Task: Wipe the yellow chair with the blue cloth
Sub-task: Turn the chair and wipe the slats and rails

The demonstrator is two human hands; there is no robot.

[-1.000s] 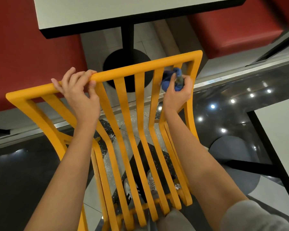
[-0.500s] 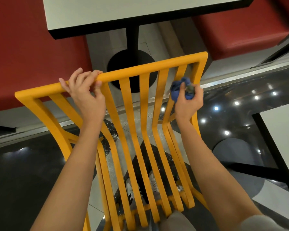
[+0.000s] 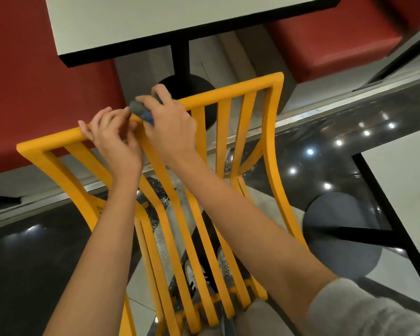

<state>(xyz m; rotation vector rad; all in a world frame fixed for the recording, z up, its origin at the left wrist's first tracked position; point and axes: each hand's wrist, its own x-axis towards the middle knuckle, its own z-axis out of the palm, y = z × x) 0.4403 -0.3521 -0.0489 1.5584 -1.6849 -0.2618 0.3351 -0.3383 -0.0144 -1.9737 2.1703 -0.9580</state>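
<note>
Wiping along the top rail of the yellow slatted chair back (image 3: 224, 146), midway between its two corner posts. Gripping the bunched blue cloth (image 3: 141, 112) in the right hand (image 3: 170, 124), fingers curled over the wad and pressing it down onto the rail, with only a blurred grey-blue lump showing past the knuckles. Steadying the same rail with the left hand (image 3: 114, 139), just beside the cloth, fingers hooked loosely over the far edge and slightly apart; thumb hidden, so cannot tell whether it clamps from beneath. Nearly touching, the two hands, with the cloth wedged at the meeting point.

Judging progress from this view alone: somewhere in the middle, not near the end. No telling which parts are already clean, since no streaks, damp marks or dust show on the yellow paint. Probably left to do: the stretch of rail under and beyond the left hand out to the left corner, which calls for shifting that hand away first. Likely left as well: the long curved slats running down toward the lap, the two outer posts, and the lower cross-piece near the knees. Seat and legs out of sight below, so no verdict possible there.

Standing behind the chair: a white tabletop with a black edge (image 3: 155, 25) on a black pedestal, red padded benches (image 3: 34, 93) to either side, and a glossy dark floor (image 3: 325, 154) reflecting ceiling lights.
</note>
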